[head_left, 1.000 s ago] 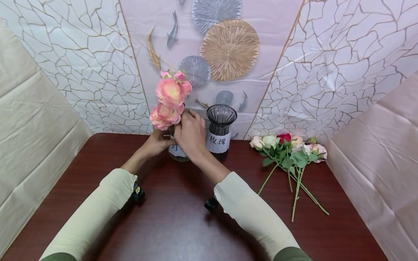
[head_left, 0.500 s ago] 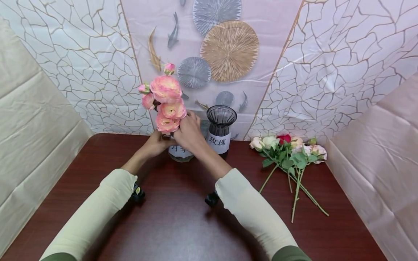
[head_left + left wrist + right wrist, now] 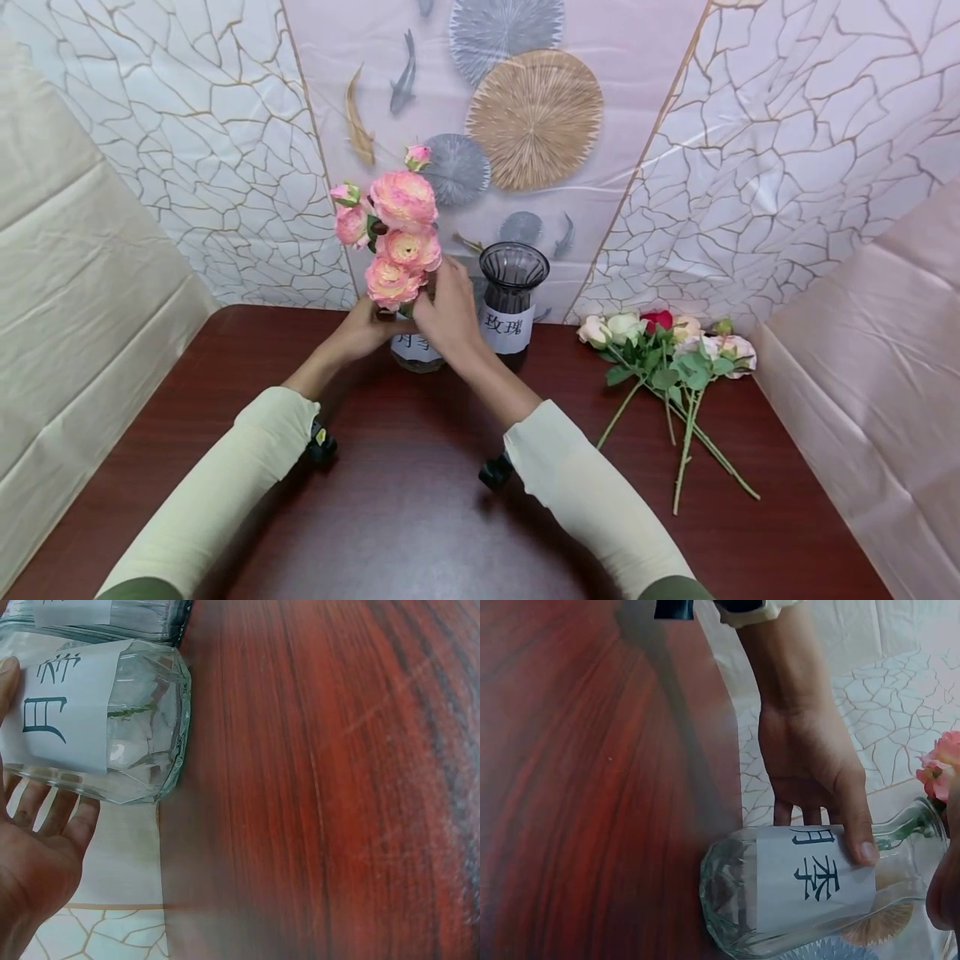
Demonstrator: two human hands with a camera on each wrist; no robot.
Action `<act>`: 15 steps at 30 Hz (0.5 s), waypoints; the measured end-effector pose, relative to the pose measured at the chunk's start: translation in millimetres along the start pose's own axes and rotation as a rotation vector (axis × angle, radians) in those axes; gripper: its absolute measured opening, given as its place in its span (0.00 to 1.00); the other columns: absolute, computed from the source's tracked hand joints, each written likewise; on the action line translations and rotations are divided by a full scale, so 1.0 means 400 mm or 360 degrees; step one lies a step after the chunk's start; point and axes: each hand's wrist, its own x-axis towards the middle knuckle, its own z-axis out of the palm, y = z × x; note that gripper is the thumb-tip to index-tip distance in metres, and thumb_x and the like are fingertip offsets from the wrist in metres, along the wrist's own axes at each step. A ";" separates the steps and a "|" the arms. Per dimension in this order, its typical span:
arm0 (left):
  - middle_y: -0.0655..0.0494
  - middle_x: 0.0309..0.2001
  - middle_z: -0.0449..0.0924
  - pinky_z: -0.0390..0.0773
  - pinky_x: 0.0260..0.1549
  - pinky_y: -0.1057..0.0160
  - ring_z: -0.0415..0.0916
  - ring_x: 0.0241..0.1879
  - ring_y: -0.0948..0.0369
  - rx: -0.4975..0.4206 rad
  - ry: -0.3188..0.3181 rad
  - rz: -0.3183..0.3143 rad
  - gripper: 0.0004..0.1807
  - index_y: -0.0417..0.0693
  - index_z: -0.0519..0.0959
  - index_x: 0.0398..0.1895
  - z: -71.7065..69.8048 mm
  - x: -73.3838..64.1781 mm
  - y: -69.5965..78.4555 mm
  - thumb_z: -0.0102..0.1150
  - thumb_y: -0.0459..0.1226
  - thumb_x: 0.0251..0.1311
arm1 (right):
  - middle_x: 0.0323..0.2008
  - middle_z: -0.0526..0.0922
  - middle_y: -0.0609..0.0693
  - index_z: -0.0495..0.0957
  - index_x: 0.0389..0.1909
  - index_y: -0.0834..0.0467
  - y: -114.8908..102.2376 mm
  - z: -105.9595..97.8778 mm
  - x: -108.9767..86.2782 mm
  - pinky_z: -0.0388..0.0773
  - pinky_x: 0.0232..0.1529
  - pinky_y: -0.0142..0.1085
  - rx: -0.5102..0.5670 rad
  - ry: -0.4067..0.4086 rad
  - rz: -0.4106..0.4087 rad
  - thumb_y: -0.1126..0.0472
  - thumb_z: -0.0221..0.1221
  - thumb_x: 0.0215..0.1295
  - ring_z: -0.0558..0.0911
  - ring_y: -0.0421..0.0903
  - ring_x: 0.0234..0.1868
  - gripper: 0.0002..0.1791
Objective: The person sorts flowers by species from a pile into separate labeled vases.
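A clear glass vase (image 3: 731,900) with a white paper label (image 3: 814,889) stands on the table. My left hand (image 3: 363,332) grips its side, the thumb across the label and the other fingers behind the glass. Over the vase mouth lean pink flowers (image 3: 405,200), several layered blooms with small buds. My right hand (image 3: 452,310) is at the vase's neck, its curled fingers pinching the flowers just below the blooms. The fingertips are partly hidden in the head view. Through the glass in the left wrist view, a green stem (image 3: 131,712) shows inside the vase.
A dark grey fluted vase (image 3: 513,271), also labelled, stands right beside the clear one. On the right of the brown table (image 3: 405,500) lie several roses (image 3: 660,333), white, red and peach, stems toward the front. A patterned cloth backdrop (image 3: 660,208) rises behind.
The pink flowers have turned, so their blooms and buds now spread apart and face forward. They then shift slightly right with my right hand. My left hand keeps its grip on the vase.
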 end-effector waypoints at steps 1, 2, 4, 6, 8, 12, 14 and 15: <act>0.48 0.79 0.75 0.77 0.72 0.50 0.71 0.76 0.54 0.0003 -0.0009 0.0010 0.42 0.51 0.68 0.86 0.001 0.001 0.001 0.74 0.30 0.72 | 0.80 0.78 0.54 0.74 0.81 0.56 0.001 -0.005 -0.007 0.63 0.89 0.55 0.0030 0.0023 0.0023 0.63 0.57 0.76 0.69 0.55 0.86 0.33; 0.49 0.80 0.75 0.77 0.73 0.49 0.71 0.77 0.53 0.0001 -0.0015 0.0017 0.42 0.52 0.68 0.86 0.001 0.003 0.000 0.74 0.30 0.72 | 0.82 0.76 0.54 0.72 0.83 0.55 0.002 -0.011 -0.015 0.64 0.88 0.56 0.0057 0.0038 0.0041 0.63 0.57 0.77 0.69 0.55 0.86 0.34; 0.49 0.79 0.76 0.76 0.74 0.47 0.72 0.78 0.53 -0.0005 -0.0017 0.0023 0.42 0.53 0.68 0.86 0.003 0.005 0.001 0.74 0.31 0.72 | 0.85 0.72 0.54 0.69 0.86 0.55 0.004 -0.021 -0.032 0.65 0.88 0.57 0.0099 0.0055 0.0067 0.62 0.56 0.79 0.68 0.55 0.88 0.35; 0.51 0.79 0.77 0.76 0.74 0.46 0.72 0.77 0.53 -0.0009 -0.0018 0.0022 0.42 0.55 0.69 0.85 0.005 0.006 0.003 0.76 0.32 0.71 | 0.87 0.69 0.54 0.69 0.87 0.53 0.007 -0.031 -0.049 0.66 0.87 0.58 0.0114 0.0062 0.0075 0.60 0.55 0.82 0.67 0.56 0.88 0.34; 0.52 0.78 0.77 0.76 0.73 0.46 0.73 0.76 0.53 -0.0009 -0.0020 0.0025 0.42 0.57 0.70 0.85 0.006 0.007 0.005 0.77 0.33 0.71 | 0.88 0.68 0.56 0.69 0.86 0.53 0.010 -0.041 -0.066 0.78 0.78 0.60 0.0146 0.0053 0.0081 0.59 0.55 0.84 0.83 0.62 0.74 0.33; 0.53 0.75 0.79 0.80 0.67 0.48 0.76 0.72 0.51 -0.0011 -0.0033 0.0008 0.41 0.61 0.71 0.83 0.008 0.005 0.011 0.79 0.38 0.71 | 0.87 0.68 0.58 0.71 0.85 0.51 0.024 -0.056 -0.094 0.84 0.60 0.56 0.0170 0.0035 0.0101 0.58 0.57 0.85 0.89 0.63 0.61 0.31; 0.52 0.72 0.79 0.81 0.63 0.50 0.76 0.70 0.49 -0.0020 -0.0032 -0.0014 0.40 0.62 0.72 0.82 0.008 0.003 0.014 0.79 0.39 0.71 | 0.86 0.71 0.58 0.72 0.85 0.52 0.035 -0.062 -0.104 0.84 0.58 0.56 0.0194 0.0032 0.0095 0.59 0.57 0.85 0.87 0.61 0.68 0.31; 0.52 0.71 0.80 0.81 0.62 0.51 0.77 0.69 0.49 -0.0026 -0.0028 -0.0031 0.39 0.62 0.72 0.81 0.008 0.001 0.015 0.79 0.39 0.71 | 0.85 0.72 0.58 0.73 0.84 0.52 0.042 -0.064 -0.108 0.85 0.61 0.56 0.0196 0.0037 0.0089 0.60 0.58 0.84 0.84 0.60 0.74 0.30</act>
